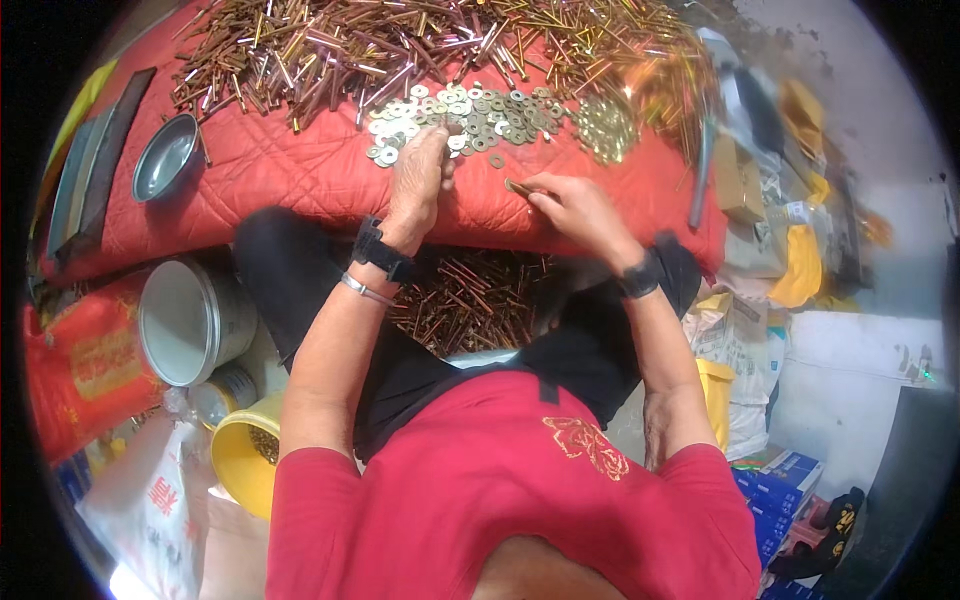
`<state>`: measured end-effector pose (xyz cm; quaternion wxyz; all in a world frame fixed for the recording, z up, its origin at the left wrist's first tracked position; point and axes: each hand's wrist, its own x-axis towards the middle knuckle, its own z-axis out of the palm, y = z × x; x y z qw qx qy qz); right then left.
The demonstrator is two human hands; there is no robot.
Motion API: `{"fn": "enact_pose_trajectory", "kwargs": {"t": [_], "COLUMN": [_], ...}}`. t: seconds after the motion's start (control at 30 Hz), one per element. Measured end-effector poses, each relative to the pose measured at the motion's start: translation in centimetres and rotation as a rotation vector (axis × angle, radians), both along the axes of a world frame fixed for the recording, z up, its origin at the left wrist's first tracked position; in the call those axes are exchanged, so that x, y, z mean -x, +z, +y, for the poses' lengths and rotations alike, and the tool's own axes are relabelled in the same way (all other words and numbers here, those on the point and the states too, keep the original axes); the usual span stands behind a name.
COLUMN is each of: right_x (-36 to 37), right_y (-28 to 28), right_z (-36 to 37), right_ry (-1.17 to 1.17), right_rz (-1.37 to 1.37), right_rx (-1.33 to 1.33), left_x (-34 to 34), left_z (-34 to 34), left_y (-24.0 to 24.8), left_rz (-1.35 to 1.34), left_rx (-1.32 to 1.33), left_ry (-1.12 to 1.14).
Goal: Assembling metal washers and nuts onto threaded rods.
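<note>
On the red quilted cloth [290, 180] lies a spread of flat, brassy washers [515, 115]. My left hand [422, 180] is at the near left edge of these washers, seen from its side with the fingers curled in. Whatever its fingertips may hold is hidden. To the right, just short of the washers, my right hand [580, 208] is closed in a pinch. Between its thumb and forefinger is a small brassy washer [516, 187], tilted on edge. Behind the washers is a large heap of long, coppery-gold metal rods or bolts [340, 60].
A grey metal bowl [166, 158] sits on the cloth at left. Below the cloth's edge, between my legs, are more metal rods [465, 300]. At lower left stand a white bucket [180, 320] and a yellow bucket [240, 480]. Boxes [785, 490] and bags line the right side.
</note>
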<state>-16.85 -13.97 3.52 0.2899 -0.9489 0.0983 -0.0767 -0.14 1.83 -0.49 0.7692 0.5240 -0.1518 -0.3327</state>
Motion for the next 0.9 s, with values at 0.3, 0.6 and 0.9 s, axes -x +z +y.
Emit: {"fn": "enact_pose_trajectory", "kwargs": {"t": [0.3,0.6,0.9], "right_x": [0.5,2.7,1.3], "right_y": [-0.1,-0.2,-2.1], "right_z": [-1.9,-1.4,-2.1], "right_ry": [-0.088,-0.237,-0.319], "right_rz": [-0.022,-0.045,-0.099], "right_rx": [0.046,-0.200,-0.355], "left_x": [2.5,4.3,-12.5], "left_z": [-2.8,-3.4,7.5], "left_y": [-1.9,-2.8,8.3], "left_rz": [-0.685,-1.139,-0.699], "left_rx": [-0.197,-0.372,-0.203], "left_ry": [-0.075,0.127,0.453]}}
